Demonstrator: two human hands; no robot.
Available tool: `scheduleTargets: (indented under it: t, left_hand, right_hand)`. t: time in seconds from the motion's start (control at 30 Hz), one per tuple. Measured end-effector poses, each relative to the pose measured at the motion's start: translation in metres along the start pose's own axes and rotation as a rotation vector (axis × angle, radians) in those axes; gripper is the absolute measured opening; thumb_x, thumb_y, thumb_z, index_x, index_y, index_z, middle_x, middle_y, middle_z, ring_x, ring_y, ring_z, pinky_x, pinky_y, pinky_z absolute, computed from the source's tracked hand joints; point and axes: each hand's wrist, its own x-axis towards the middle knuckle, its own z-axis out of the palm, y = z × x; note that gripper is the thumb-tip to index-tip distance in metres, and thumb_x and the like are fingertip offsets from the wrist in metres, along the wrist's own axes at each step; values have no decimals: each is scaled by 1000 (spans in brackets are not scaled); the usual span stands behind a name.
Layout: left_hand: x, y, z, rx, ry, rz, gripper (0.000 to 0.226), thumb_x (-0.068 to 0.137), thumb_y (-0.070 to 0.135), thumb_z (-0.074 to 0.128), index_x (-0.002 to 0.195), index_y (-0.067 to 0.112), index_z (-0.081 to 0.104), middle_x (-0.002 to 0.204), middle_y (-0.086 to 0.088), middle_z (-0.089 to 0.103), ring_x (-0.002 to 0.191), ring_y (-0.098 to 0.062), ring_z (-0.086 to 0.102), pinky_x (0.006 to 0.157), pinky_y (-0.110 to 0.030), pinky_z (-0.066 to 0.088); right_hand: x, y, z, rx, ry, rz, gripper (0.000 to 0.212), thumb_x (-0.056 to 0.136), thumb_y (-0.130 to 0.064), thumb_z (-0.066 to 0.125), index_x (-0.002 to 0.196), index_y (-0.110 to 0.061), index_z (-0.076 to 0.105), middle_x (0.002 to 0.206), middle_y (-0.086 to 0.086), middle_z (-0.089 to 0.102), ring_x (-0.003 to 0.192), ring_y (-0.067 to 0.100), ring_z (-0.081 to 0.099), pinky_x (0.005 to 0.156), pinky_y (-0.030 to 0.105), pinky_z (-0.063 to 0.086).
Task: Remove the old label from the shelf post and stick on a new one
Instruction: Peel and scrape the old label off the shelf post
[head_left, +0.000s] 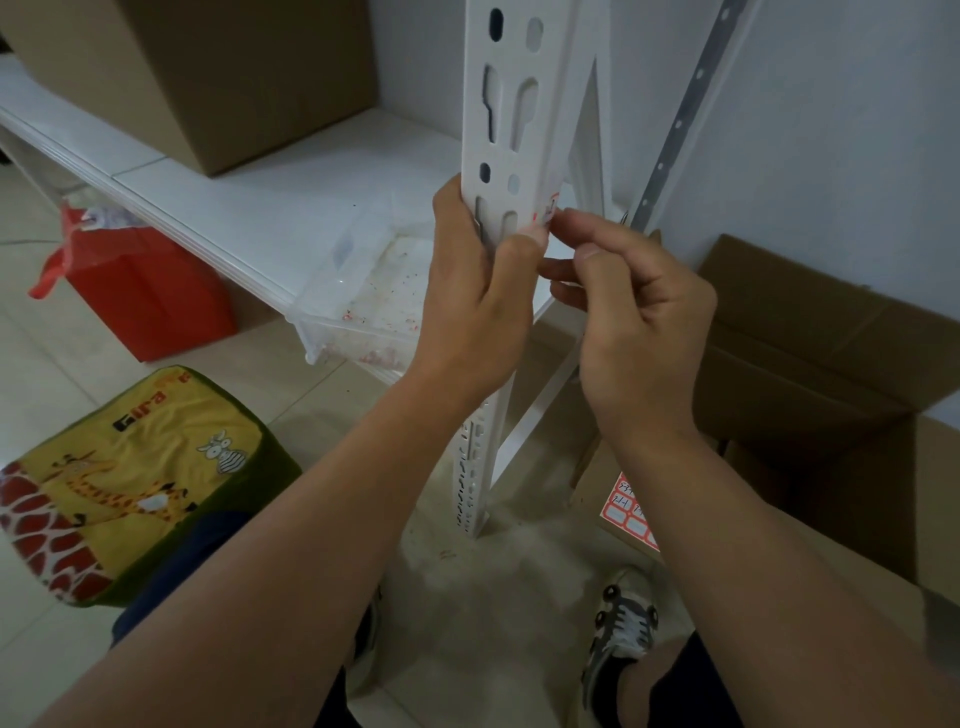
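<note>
Both hands (561, 291) pick post (511, 104) label (549, 208).

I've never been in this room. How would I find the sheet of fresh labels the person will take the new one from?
Start at the white shelf post that both hands are working on and follow it down to the floor. Just right of its foot, on the brown cardboard box, lies the label sheet, partly hidden by the right forearm. Its red-bordered white stickers set it apart from the plain cardboard.

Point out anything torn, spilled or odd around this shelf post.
The old label on the shelf post is ragged and partly peeled, with the right hand picking at it. Small red flecks lie scattered in the clear plastic bin on the shelf and on the floor near the post's foot.
</note>
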Motion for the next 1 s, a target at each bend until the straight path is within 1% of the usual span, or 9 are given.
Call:
scheduleTargets:
  t: [0.1,0.2,0.3,0.4,0.5,0.67,0.8,0.9,1.0]
  left_hand:
    - [-1,0,0,-6,-16,-10,35,91,28,43,121,13,36,96,11,48,82,9,53,68,-11,46]
    - [0,-1,1,-25,6,-23,40,91,32,44,124,9,38,96,11,49,83,9,54,69,-10,47]
    - [1,-2,1,2,-6,-4,39,90,29,43,124,12,36,97,11,49,84,9,53,69,-11,47]
    - [1,-3,0,12,-16,10,41,89,27,43,125,10,35,98,9,47,85,8,52,70,-12,48]
    - [1,-2,0,-10,-12,-2,43,90,33,41,126,10,36,98,10,48,86,6,54,72,-13,49]
    - [2,-3,-1,-14,1,2,32,91,27,33,118,10,38,91,10,46,79,12,51,67,-9,46]
    - [2,-4,1,-29,4,20,27,92,31,38,115,16,38,90,11,47,78,7,52,69,-15,48]
    - [3,-7,1,-15,8,41,30,92,38,40,115,20,37,92,14,49,81,6,54,73,-20,51]
    - [4,-10,1,10,8,47,29,93,34,41,117,19,36,94,13,49,82,5,54,73,-19,50]
  right_hand:
    - [0,0,0,25,-6,6,28,96,-5,47,116,-4,67,102,-6,69,90,9,71,75,20,56]
    - [0,-1,0,47,-5,12,29,95,-5,46,116,-6,67,100,-6,70,90,10,71,76,22,56]
    - [0,-1,-1,60,-13,17,29,95,-5,47,116,-5,67,100,-6,70,90,10,71,77,22,56]
    - [0,-1,-2,63,-21,14,30,95,-4,46,117,-5,66,101,-7,70,91,10,71,77,21,56]
    - [0,-1,-1,64,-22,5,30,95,-4,46,116,-7,66,99,-10,70,90,10,71,77,21,56]
    - [0,-2,-1,59,-22,9,29,95,-4,46,116,-6,67,98,-12,69,89,10,70,76,22,56]
    - [0,-3,-1,60,-21,9,29,96,-4,46,116,-6,67,99,-12,69,91,9,70,78,21,56]
    - [0,-3,-2,54,-23,5,29,96,-5,46,117,-6,67,100,-9,70,92,10,70,80,25,57]
    - [0,-3,-2,44,-30,-4,30,96,-6,46,117,-5,66,102,-7,70,94,12,70,82,27,57]
